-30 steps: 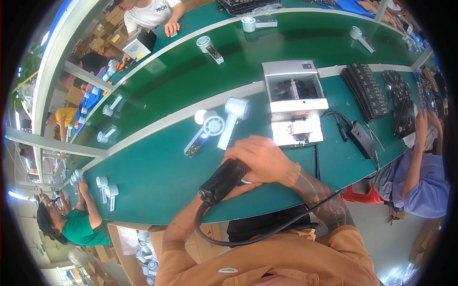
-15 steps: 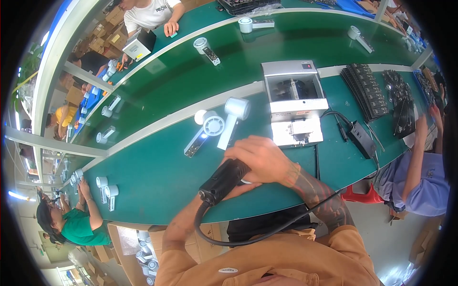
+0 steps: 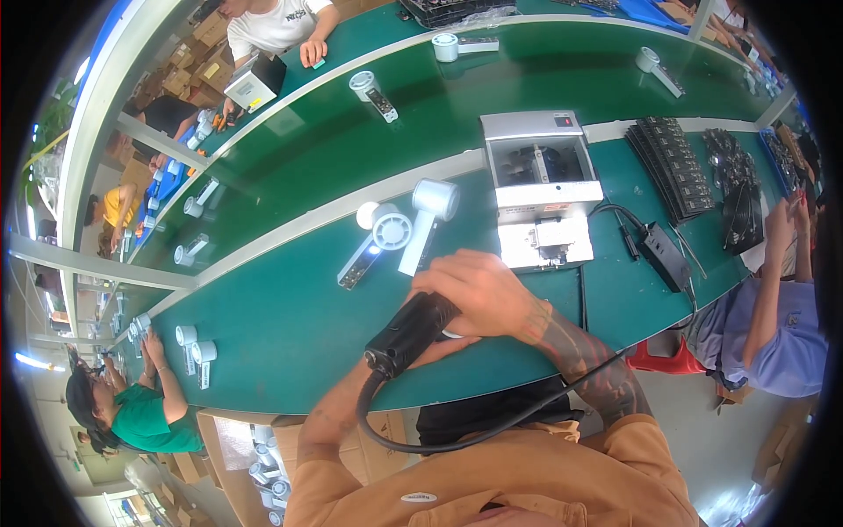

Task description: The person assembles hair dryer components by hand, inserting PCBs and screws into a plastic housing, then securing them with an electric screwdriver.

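Note:
My right hand (image 3: 481, 292) is closed around the front end of a black corded hand tool (image 3: 402, 341). A thick black cable (image 3: 386, 439) loops from the tool's rear end across my forearms. Under the tool lies my left hand (image 3: 446, 350), mostly covered by it and by my right hand. A sliver of something white shows between the two hands; what it belongs to is hidden. Just beyond my hands, two white handheld fans rest on the green bench: one with a round grille (image 3: 392, 232) and exposed circuit board with a lit spot, the other (image 3: 435, 200) lying beside it.
A silver bench machine (image 3: 534, 128) stands right of the fans. Farther right are stacked black circuit-board strips (image 3: 672, 167), a black power box (image 3: 663, 255) and bundled wires (image 3: 738, 189). Several fans sit on the green conveyor (image 3: 307, 132). Co-workers sit at both sides.
The fans on the conveyor have shifted slightly to the left. At the right, a co-worker's hands have moved a little. My hands and the black tool keep the same place.

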A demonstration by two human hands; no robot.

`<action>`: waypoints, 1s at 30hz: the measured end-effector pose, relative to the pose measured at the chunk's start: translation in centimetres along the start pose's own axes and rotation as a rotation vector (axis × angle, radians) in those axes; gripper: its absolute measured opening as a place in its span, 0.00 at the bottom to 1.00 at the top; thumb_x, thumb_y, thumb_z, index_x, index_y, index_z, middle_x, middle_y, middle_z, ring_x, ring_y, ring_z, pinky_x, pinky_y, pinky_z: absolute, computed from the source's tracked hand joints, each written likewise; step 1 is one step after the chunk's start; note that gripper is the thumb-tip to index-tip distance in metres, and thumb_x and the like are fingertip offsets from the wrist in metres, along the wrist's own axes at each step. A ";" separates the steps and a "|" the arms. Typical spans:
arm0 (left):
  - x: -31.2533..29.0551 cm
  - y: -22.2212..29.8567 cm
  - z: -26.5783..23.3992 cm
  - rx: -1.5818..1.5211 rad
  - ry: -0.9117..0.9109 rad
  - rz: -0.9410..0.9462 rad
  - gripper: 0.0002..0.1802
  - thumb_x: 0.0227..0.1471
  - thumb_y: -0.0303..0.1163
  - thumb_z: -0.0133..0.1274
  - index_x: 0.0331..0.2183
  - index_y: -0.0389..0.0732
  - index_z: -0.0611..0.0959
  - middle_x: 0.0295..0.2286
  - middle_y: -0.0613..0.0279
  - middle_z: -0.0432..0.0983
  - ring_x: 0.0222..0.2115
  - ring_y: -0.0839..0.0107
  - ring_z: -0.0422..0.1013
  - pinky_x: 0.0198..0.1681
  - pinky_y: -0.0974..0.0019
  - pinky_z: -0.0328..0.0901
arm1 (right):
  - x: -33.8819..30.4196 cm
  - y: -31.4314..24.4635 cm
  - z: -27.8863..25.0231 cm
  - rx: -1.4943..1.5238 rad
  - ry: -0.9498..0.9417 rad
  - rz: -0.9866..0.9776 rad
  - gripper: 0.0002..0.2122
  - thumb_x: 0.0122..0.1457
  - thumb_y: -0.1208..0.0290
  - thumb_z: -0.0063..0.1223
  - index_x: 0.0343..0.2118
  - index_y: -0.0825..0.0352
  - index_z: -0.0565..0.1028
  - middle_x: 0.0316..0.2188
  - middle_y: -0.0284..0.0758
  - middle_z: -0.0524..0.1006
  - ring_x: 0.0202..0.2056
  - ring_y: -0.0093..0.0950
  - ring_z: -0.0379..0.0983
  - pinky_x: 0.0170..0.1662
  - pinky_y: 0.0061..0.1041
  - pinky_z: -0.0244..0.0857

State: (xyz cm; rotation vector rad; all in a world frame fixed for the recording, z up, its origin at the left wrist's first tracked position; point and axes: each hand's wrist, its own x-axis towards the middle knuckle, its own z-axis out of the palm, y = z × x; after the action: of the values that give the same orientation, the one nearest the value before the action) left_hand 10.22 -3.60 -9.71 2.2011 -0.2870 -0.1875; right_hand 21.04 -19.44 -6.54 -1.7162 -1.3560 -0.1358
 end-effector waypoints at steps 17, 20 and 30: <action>0.5 0.2 0.0 -0.011 -0.004 -0.008 0.40 0.45 0.31 0.71 0.54 0.37 0.65 0.47 0.53 0.70 0.50 0.66 0.70 0.51 0.62 0.68 | -0.1 0.6 -0.1 0.010 0.009 0.002 0.17 0.43 0.71 0.62 0.38 0.63 0.74 0.31 0.32 0.76 0.31 0.34 0.76 0.35 0.32 0.67; 0.5 0.1 0.1 -0.018 -0.006 -0.013 0.40 0.45 0.30 0.71 0.54 0.37 0.65 0.48 0.53 0.70 0.50 0.66 0.70 0.51 0.62 0.68 | -0.1 0.5 -0.1 0.003 0.016 0.006 0.17 0.43 0.71 0.62 0.38 0.63 0.74 0.31 0.32 0.76 0.31 0.34 0.76 0.35 0.32 0.67; 0.7 0.4 0.1 -0.012 -0.010 -0.029 0.40 0.45 0.29 0.70 0.54 0.37 0.64 0.48 0.52 0.70 0.51 0.66 0.70 0.52 0.62 0.68 | -0.2 0.8 -0.2 0.009 0.014 0.008 0.17 0.42 0.72 0.62 0.39 0.63 0.74 0.32 0.32 0.77 0.31 0.34 0.76 0.36 0.32 0.67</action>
State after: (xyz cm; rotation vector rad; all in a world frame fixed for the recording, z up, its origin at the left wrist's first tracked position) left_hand 10.86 -4.07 -9.48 2.1940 -0.2583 -0.2157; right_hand 21.67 -19.74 -7.01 -1.7106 -1.3376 -0.1365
